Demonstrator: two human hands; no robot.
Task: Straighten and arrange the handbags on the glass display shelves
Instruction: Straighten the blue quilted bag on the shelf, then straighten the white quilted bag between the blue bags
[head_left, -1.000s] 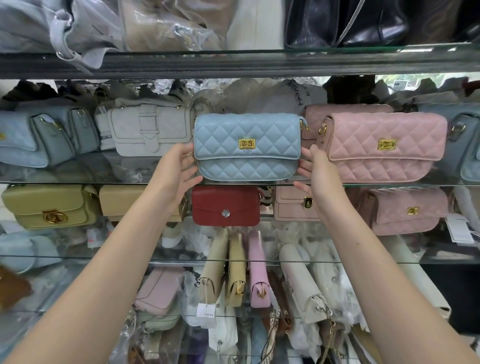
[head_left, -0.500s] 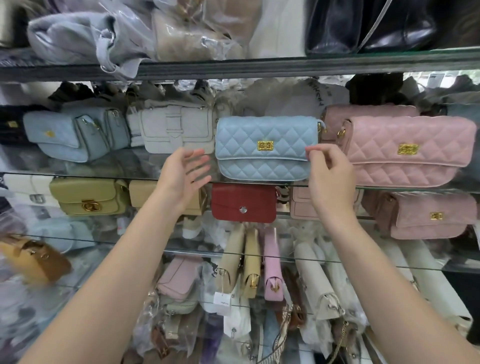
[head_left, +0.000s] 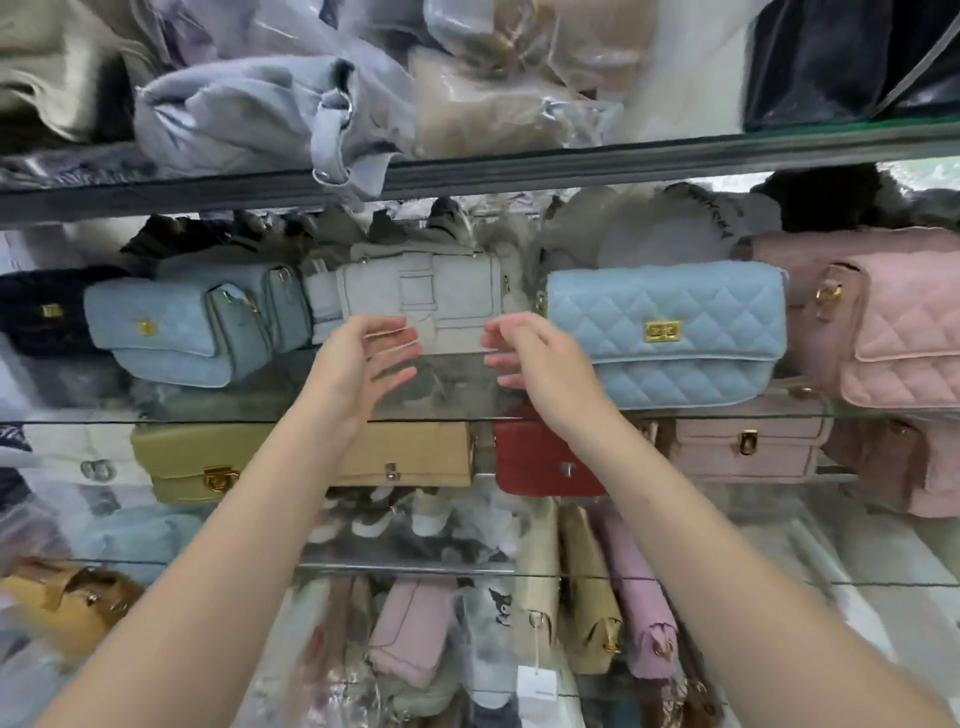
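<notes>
left hand (head_left: 358, 364) (empty) by grey handbag (head_left: 447, 291)

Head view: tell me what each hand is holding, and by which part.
Nothing is held. The left hand and right hand are open, fingers spread, in front of the grey buckle bag; neither grips it.

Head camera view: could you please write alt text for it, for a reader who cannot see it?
The left hand and right hand reach open-fingered toward a pale grey handbag on a glass shelf. A light blue quilted handbag and a pink quilted handbag stand to its right; more bags crowd above and below.
</notes>
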